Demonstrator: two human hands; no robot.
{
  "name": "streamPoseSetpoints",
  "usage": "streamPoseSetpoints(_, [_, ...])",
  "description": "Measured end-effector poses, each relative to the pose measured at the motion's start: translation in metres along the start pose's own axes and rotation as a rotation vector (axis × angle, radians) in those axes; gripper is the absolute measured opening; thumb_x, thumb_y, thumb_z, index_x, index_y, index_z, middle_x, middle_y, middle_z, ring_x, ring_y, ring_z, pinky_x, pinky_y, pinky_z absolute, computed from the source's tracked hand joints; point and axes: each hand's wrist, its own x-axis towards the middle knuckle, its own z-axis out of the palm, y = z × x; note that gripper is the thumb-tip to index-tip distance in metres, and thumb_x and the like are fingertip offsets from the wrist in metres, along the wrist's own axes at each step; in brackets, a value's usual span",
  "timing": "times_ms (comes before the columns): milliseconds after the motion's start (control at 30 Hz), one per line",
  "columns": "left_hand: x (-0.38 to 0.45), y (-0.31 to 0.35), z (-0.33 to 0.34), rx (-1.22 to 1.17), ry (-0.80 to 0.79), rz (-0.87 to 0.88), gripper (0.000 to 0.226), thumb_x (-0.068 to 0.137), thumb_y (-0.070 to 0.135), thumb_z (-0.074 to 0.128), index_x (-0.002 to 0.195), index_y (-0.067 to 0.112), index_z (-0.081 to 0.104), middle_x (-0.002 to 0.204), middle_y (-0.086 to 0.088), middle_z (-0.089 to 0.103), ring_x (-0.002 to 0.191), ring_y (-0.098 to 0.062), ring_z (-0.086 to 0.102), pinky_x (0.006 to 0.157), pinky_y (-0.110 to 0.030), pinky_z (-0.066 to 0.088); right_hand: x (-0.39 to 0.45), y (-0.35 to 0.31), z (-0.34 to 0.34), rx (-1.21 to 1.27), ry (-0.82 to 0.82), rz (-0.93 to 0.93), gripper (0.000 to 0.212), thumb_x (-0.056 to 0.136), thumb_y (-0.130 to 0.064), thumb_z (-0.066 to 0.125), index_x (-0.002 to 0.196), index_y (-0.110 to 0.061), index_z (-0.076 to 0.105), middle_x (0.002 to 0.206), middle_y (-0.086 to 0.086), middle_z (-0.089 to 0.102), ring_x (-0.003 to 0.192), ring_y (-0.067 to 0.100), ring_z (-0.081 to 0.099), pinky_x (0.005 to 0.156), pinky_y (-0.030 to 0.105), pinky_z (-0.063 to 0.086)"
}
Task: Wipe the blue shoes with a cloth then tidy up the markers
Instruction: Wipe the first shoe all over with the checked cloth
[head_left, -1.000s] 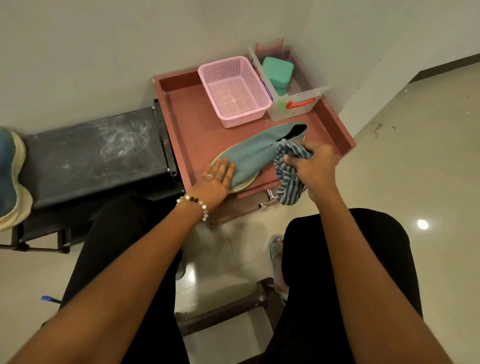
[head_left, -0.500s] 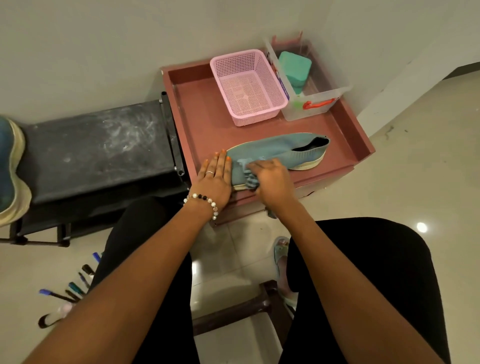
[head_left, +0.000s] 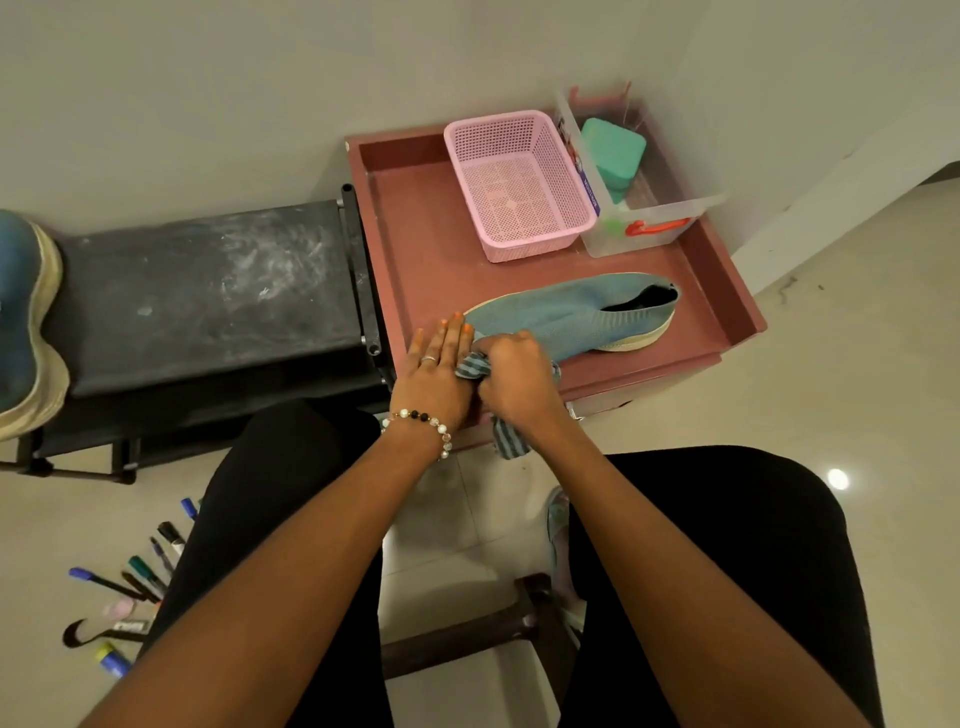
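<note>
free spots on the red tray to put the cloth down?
Bare floor of the tray left of the basket, and a strip between basket and shoe. Crowded: back right, with basket and bin; front left, where both hands work at the toe.

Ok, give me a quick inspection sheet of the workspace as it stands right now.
Surface: red tray table, raised rim, against the wall.
Job's things: blue shoe lying on the tray, toe toward the hands; striped cloth bunched at the toe; second blue shoe on the black bench; markers scattered on the floor at lower left.
Clutter: pink basket, clear box holding a teal container.
Grippers: left hand flat beside the shoe's toe; right hand grips the cloth.
Cables: nothing seen.
Surroundings: pale wall, glossy tiled floor, dark stool between the knees.
</note>
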Motion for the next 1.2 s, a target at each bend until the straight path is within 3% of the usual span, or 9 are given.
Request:
streamPoseSetpoints(133, [-0.004, 0.002, -0.001, 0.036, 0.05, 0.004, 0.057, 0.095, 0.014, 0.002, 0.15, 0.008, -0.011, 0.159, -0.007, -0.012, 0.148, -0.021, -0.003, 0.116, -0.052, -0.007, 0.001, 0.034, -0.006, -0.156, 0.037, -0.068, 0.03, 0.081, -0.004, 0.056, 0.107, -0.012, 0.068, 0.102, 0.011, 0.068, 0.094, 0.032, 0.053, 0.084, 0.037, 0.042])
streamPoseSetpoints(367, [-0.004, -0.006, -0.002, 0.065, 0.018, 0.058, 0.074, 0.1, 0.051, 0.024, 0.151, 0.009, -0.009, 0.159, -0.006, -0.014, 0.148, -0.019, -0.005, 0.114, -0.055, -0.01, -0.001, 0.075, -0.021, -0.376, 0.311, 0.203, 0.014, 0.063, 0.006, 0.066, 0.075, -0.001, 0.068, 0.074, 0.018, 0.065, 0.07, 0.036, 0.054, 0.062, 0.035, 0.041])
streamPoseSetpoints(500, [-0.003, -0.008, -0.005, 0.037, 0.027, 0.085, 0.065, 0.102, 0.041, 0.022, 0.151, 0.009, -0.007, 0.159, -0.008, -0.014, 0.148, -0.022, -0.004, 0.114, -0.053, -0.009, 0.002, 0.041, -0.02, -0.194, 0.145, 0.21, 0.027, 0.081, -0.003, 0.053, 0.105, -0.004, 0.065, 0.106, 0.018, 0.061, 0.097, 0.035, 0.052, 0.082, 0.04, 0.04])
streamPoseSetpoints(600, [-0.003, -0.007, -0.004, 0.035, 0.007, 0.067, 0.06, 0.103, 0.029, 0.018, 0.151, 0.009, -0.011, 0.158, -0.009, -0.02, 0.147, -0.023, -0.009, 0.113, -0.054, -0.012, 0.001, 0.005, -0.007, -0.041, 0.004, 0.033, 0.03, 0.079, -0.001, 0.054, 0.105, -0.005, 0.066, 0.102, 0.018, 0.065, 0.095, 0.035, 0.057, 0.085, 0.039, 0.045])
streamPoseSetpoints(800, [-0.004, -0.002, -0.004, 0.049, 0.007, 0.02, 0.059, 0.098, 0.025, 0.011, 0.15, 0.01, -0.015, 0.157, -0.005, -0.024, 0.147, -0.02, -0.012, 0.114, -0.057, -0.009, 0.001, 0.017, 0.01, -0.256, 0.006, -0.089, 0.036, 0.087, -0.01, 0.05, 0.122, -0.013, 0.057, 0.117, 0.011, 0.057, 0.104, 0.033, 0.049, 0.085, 0.04, 0.041])
streamPoseSetpoints(900, [-0.004, 0.0, -0.001, 0.044, 0.047, 0.021, 0.057, 0.1, 0.022, 0.011, 0.15, 0.008, -0.011, 0.158, -0.007, -0.018, 0.148, -0.022, -0.006, 0.114, -0.058, -0.009, 0.005, 0.034, -0.002, -0.396, 0.019, -0.097, 0.028, 0.087, -0.009, 0.052, 0.112, -0.012, 0.065, 0.107, 0.012, 0.062, 0.095, 0.035, 0.052, 0.08, 0.04, 0.043])
streamPoseSetpoints(1000, [-0.004, -0.002, 0.0, 0.024, 0.063, 0.028, 0.059, 0.102, 0.027, 0.02, 0.151, 0.008, -0.008, 0.159, -0.008, -0.015, 0.148, -0.022, -0.002, 0.112, -0.057, -0.011, 0.007, 0.054, -0.017, -0.5, 0.173, 0.07, 0.013, 0.073, -0.006, 0.067, 0.084, -0.006, 0.072, 0.082, 0.015, 0.065, 0.079, 0.036, 0.056, 0.066, 0.037, 0.045])
streamPoseSetpoints(1100, [-0.004, -0.003, 0.001, 0.008, 0.071, 0.038, 0.059, 0.102, 0.024, 0.021, 0.151, 0.007, -0.007, 0.159, -0.009, -0.013, 0.148, -0.024, -0.001, 0.112, -0.057, -0.011, 0.006, 0.071, -0.03, -0.483, 0.159, 0.298, 0.019, 0.086, -0.006, 0.052, 0.098, -0.001, 0.066, 0.105, 0.02, 0.06, 0.102, 0.038, 0.049, 0.078, 0.041, 0.038])
streamPoseSetpoints(1200, [-0.004, -0.003, -0.001, 0.016, 0.073, 0.039, 0.058, 0.103, 0.022, 0.021, 0.151, 0.007, -0.006, 0.159, -0.01, -0.013, 0.148, -0.025, -0.002, 0.111, -0.056, -0.013, 0.006, 0.063, -0.027, -0.48, 0.139, 0.331, 0.021, 0.087, -0.006, 0.052, 0.103, -0.004, 0.065, 0.109, 0.019, 0.057, 0.106, 0.037, 0.047, 0.081, 0.04, 0.038])
